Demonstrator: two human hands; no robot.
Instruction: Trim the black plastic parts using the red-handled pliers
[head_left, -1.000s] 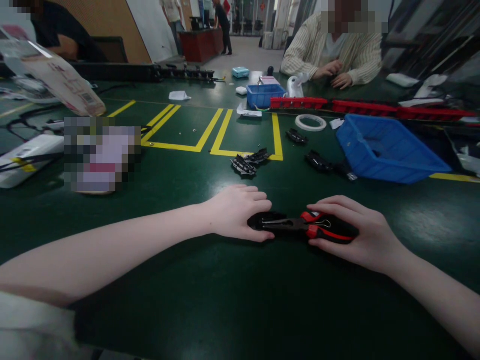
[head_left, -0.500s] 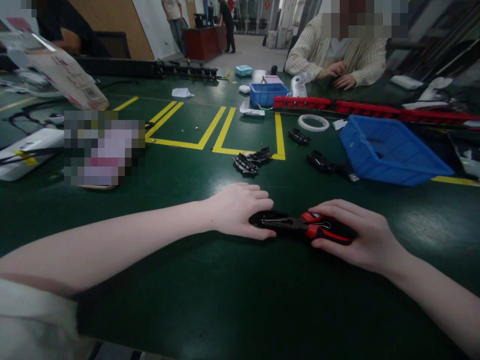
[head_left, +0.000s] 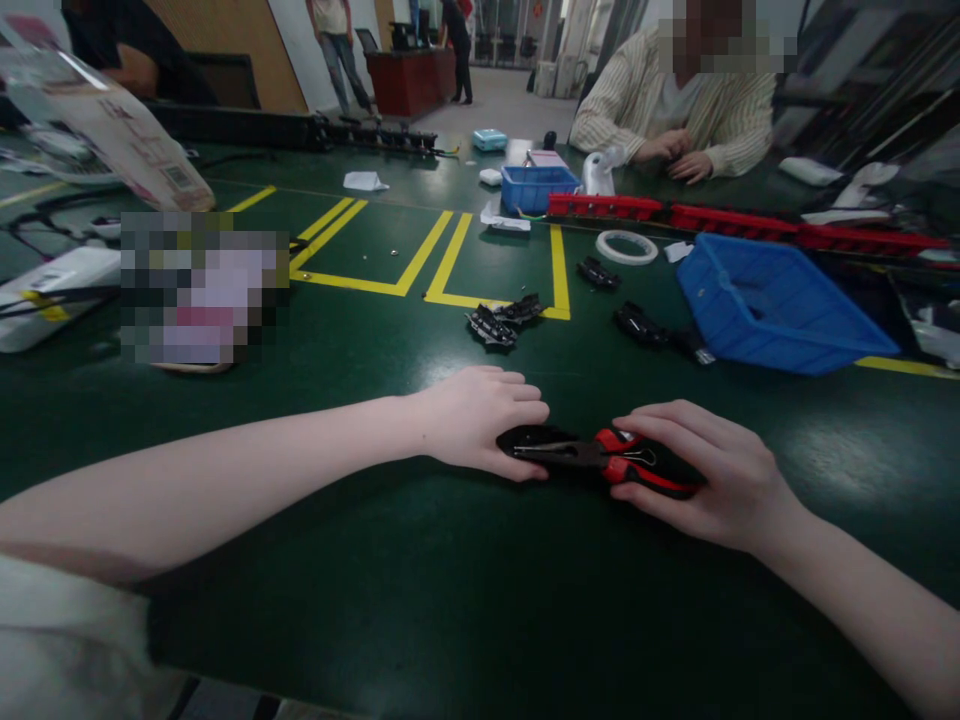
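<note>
"Two hands on the job? Quick rundown, pls."

"Yep. R hand [head_left: 712, 465] is wrapped round the red-and-black handles of the pliers [head_left: 592, 453], thumb on the near side, fingers on the far side. Handles are a bit apart, w/ a thin wire loop [head_left: 643, 457] showing btwn them."

"And the L hand [head_left: 484, 420]?"

"Fingers curled, holding a black part [head_left: 529, 434] btwn thumb & fingers. Most of its L end is hidden by the hand."

"Where's the plier nose?"

"Pointing L, lying over the black part, right by the L thumb. Can't tell if the jaws bite on it; too dark. All this is at the near side of the green table [head_left: 420, 600], approx centre."

"Other bits?"

"Pair of black pieces [head_left: 491, 327] just beyond the L hand, touching or nearly, by the yellow tape lines [head_left: 561, 270]. One more black piece [head_left: 598, 272] farther off, to the R. Another, a dark clip [head_left: 639, 323], sits near the blue tray [head_left: 787, 330], far R. White tape roll [head_left: 626, 247] lies flat L of the tray."

"Anyone else?"

"Co-worker in a striped shirt [head_left: 611, 110], far side, R, hands close together."
</note>
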